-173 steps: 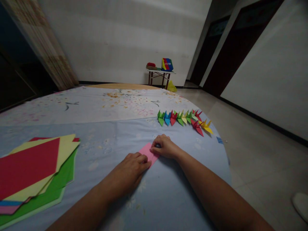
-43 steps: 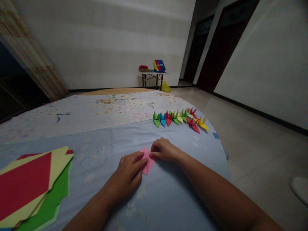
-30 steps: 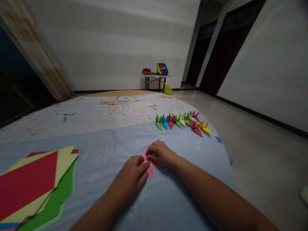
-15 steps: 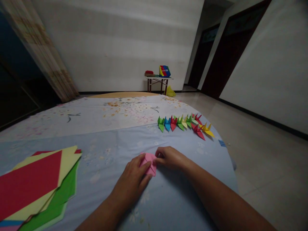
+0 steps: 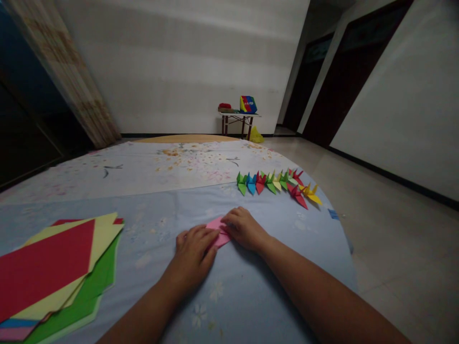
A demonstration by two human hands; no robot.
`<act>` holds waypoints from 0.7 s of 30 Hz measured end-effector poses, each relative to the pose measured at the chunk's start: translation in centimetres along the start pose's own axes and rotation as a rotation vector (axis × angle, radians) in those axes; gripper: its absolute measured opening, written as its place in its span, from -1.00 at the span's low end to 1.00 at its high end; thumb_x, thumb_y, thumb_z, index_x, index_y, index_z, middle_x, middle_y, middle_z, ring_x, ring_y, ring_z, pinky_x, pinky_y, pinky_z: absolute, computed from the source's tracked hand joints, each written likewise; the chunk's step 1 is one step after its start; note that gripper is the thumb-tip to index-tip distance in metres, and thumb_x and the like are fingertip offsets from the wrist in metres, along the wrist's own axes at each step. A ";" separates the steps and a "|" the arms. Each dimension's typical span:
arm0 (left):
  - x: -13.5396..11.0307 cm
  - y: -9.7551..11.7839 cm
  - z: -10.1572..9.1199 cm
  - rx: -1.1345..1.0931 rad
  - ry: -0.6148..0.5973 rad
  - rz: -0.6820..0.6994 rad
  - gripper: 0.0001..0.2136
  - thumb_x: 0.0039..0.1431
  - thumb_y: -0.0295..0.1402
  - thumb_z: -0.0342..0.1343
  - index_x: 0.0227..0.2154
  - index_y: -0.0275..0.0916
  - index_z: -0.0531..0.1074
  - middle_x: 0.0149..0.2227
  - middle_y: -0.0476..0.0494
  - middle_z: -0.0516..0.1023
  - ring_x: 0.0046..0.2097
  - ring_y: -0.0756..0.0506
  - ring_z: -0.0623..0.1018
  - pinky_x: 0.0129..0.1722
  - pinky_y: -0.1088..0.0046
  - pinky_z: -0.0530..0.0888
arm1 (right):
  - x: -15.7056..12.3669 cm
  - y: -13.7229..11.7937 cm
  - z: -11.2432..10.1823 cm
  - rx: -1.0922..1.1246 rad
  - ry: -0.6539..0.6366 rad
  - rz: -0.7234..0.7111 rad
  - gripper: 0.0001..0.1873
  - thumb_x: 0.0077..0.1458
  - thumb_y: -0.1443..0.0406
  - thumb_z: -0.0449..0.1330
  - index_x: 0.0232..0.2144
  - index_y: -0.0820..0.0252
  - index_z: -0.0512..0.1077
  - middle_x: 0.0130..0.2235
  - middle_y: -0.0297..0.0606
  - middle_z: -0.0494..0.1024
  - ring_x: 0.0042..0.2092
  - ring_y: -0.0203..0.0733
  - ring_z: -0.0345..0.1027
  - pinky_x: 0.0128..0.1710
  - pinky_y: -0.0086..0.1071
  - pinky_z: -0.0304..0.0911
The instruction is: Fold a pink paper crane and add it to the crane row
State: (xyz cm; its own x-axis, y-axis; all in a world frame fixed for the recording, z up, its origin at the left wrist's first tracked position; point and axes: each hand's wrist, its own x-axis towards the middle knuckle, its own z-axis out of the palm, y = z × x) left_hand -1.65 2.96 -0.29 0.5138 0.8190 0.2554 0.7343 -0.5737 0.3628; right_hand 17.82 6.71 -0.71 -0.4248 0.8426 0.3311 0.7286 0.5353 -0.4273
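Observation:
A small folded sheet of pink origami paper (image 5: 217, 229) lies on the blue part of the tablecloth, between my two hands. From the left, my left hand (image 5: 195, 248) holds it down with thumb and fingers over its left side. My right hand (image 5: 244, 229) has its fingers curled together at the paper's upper right edge and grips it there. Parts of the paper are hidden beneath the fingers of both hands.
Several folded paper cranes (image 5: 270, 182) in green, blue, red and yellow stand in a row beyond my right hand. A stack of coloured paper sheets (image 5: 50, 267) lies at the left. The round table's edge (image 5: 344, 229) curves down the right side.
The pink paper has turned and now lies more slanted. My right hand has moved in over its upper right part, while my left hand has shifted a little to the left.

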 end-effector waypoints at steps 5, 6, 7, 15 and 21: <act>0.4 -0.7 -0.6 -0.099 -0.047 -0.016 -0.66 0.21 -0.38 -0.18 0.02 -0.14 0.30 0.01 -0.13 0.44 0.04 -0.13 0.35 0.05 0.13 0.20 | -0.7 -1.2 -1.0 0.036 -0.108 -0.181 -0.77 0.04 0.18 0.18 -0.23 0.12 0.43 -0.20 -0.23 0.43 -0.14 -0.19 0.19 -0.11 -0.31 0.05; 0.4 -0.9 -0.6 -0.106 -0.038 -0.016 -0.66 0.21 -0.39 -0.18 0.01 -0.15 0.31 0.01 -0.13 0.43 0.04 -0.13 0.36 0.05 0.15 0.21 | -0.7 -1.4 -1.1 0.040 -0.153 -0.208 -0.72 0.00 0.13 0.21 -0.24 0.11 0.44 -0.19 -0.23 0.43 -0.14 -0.17 0.19 -0.12 -0.32 0.05; 0.4 -1.0 -0.5 -0.111 -0.032 -0.012 -0.65 0.19 -0.41 -0.17 0.01 -0.15 0.31 0.01 -0.13 0.43 0.05 -0.14 0.36 0.05 0.16 0.23 | -0.7 -1.5 -1.0 0.040 -0.186 -0.221 -0.69 -0.03 0.10 0.22 -0.25 0.12 0.44 -0.18 -0.22 0.44 -0.13 -0.17 0.19 -0.12 -0.32 0.04; 0.3 -1.9 0.2 -0.067 -0.019 0.033 -0.66 0.15 -0.47 -0.13 -0.04 -0.20 0.37 0.03 -0.17 0.42 0.08 -0.15 0.34 0.07 0.15 0.23 | -0.3 -0.8 -0.8 0.013 -0.170 -0.201 -0.75 0.08 0.09 0.12 -0.29 0.06 0.48 -0.21 -0.28 0.50 -0.14 -0.19 0.22 -0.17 -0.33 -0.01; 0.2 -1.5 0.0 -0.030 -0.032 0.069 -0.68 0.15 -0.44 -0.09 -0.05 -0.18 0.37 0.01 -0.17 0.45 0.06 -0.14 0.36 0.04 0.15 0.24 | -0.6 -0.7 -2.2 0.026 -0.194 -0.178 -0.82 0.12 0.19 0.11 -0.31 0.06 0.49 -0.27 -0.28 0.53 -0.16 -0.21 0.22 -0.16 -0.32 -0.02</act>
State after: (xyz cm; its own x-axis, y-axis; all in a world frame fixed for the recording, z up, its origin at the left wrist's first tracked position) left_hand -2.68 4.02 -0.78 0.5772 0.7768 0.2519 0.6834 -0.6283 0.3718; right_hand 18.78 5.69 1.20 -0.6417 0.7296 0.2367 0.6203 0.6751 -0.3994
